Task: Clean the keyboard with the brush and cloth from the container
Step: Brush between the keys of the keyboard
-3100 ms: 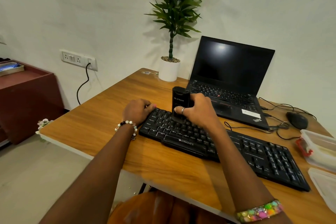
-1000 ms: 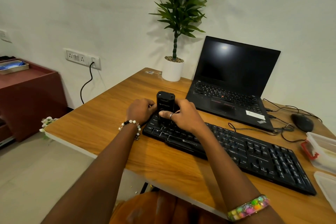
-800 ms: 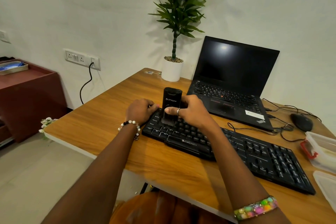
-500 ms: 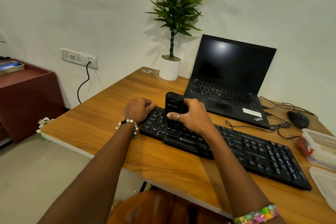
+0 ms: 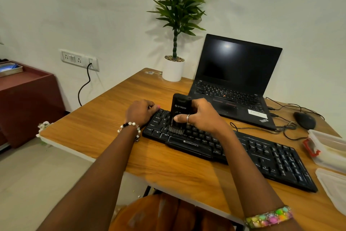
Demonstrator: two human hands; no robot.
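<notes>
- The keyboard (image 5: 243, 148) is a black full-size board with white legends and a brand name printed on its front lip; it lies slantwise on the wooden table (image 5: 97, 129), its left end farther from the person than its right end.
- The right hand (image 5: 201, 115), a ring on the thumb, is wrapped around the brush (image 5: 178, 113), a chunky black block with pale lettering held upright, its dark bristles down on the keys near the keyboard's left end.
- The left hand (image 5: 140, 111) sits at the keyboard's far-left corner with fingers curled over the edge, pinning it down.
- Off the keyboard's right end stands the clear container (image 5: 329, 148) with a red clasp, and nearer the person its loose lid (image 5: 335, 185); no cloth can be made out inside.
- Beyond the keyboard are a black mouse (image 5: 304, 120) with tangled cables (image 5: 284, 129), and an open laptop (image 5: 237, 80) with a dark screen.
- Farthest behind the keyboard, a potted plant (image 5: 176, 43) stands against the wall.
</notes>
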